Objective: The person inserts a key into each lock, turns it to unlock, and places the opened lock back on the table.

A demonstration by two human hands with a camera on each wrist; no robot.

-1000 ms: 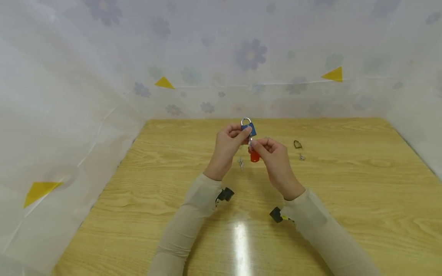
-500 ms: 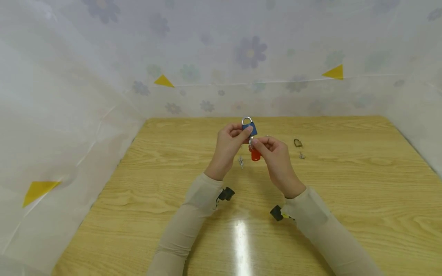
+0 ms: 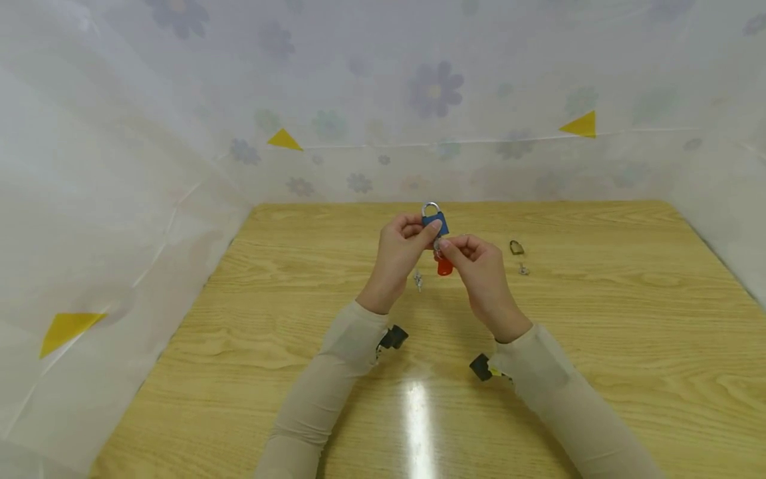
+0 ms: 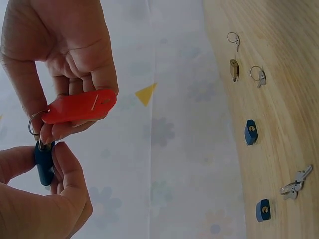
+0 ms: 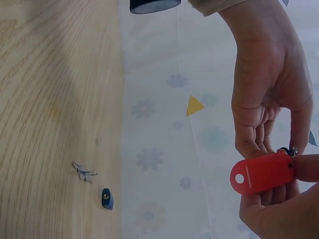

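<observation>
Above the middle of the table, my left hand (image 3: 419, 233) grips a small blue padlock (image 3: 433, 221) with its silver shackle pointing up. My right hand (image 3: 445, 247) pinches a key at the padlock's underside. From the key's ring hangs a red tag (image 3: 444, 266). In the left wrist view the red tag (image 4: 79, 107) lies across the right hand's fingers (image 4: 75, 59), above the blue padlock (image 4: 44, 164). The right wrist view shows the red tag (image 5: 261, 173) between both hands. The key's blade is hidden by fingers.
A loose bunch of keys (image 3: 417, 279) lies on the wooden table (image 3: 239, 319) below the hands. A small brass padlock (image 3: 516, 247) and a key (image 3: 523, 269) lie to the right. Two more blue padlocks (image 4: 250, 132) (image 4: 262, 209) rest on the table. Flowered sheeting walls three sides.
Both hands and the padlock have shifted very slightly to the right and up. The grips are the same.
</observation>
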